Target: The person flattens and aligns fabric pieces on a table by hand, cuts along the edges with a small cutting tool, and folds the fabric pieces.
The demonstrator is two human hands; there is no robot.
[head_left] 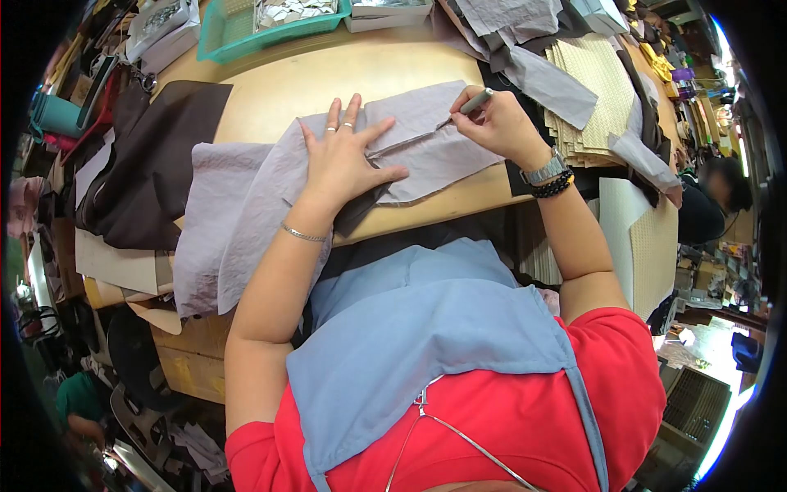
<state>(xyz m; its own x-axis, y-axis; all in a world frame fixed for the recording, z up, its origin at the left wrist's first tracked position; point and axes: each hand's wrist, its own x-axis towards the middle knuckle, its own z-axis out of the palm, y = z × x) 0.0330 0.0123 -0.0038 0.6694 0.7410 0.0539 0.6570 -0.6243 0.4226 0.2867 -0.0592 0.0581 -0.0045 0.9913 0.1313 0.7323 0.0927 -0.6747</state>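
Note:
A piece of thin grey-lilac fabric (443,160) lies on the table with a dark, narrow slit or line across it. My left hand (344,152) rests flat on the cloth with its fingers spread, left of that line. Between the fingers of my right hand (504,123) is a pen-like tool (475,101) with a grey-green handle. Its thin dark tip points down at the right end of the line; whether it touches the cloth I cannot tell. More of the fabric (229,221) drapes over the table's front edge at the left.
Dark brown material (164,156) lies at the left. A green tray (221,37) with small white pieces stands at the back. Cream textured sheets (586,74) and fabric scraps (549,82) are piled at the right. Another person (713,197) is at the far right.

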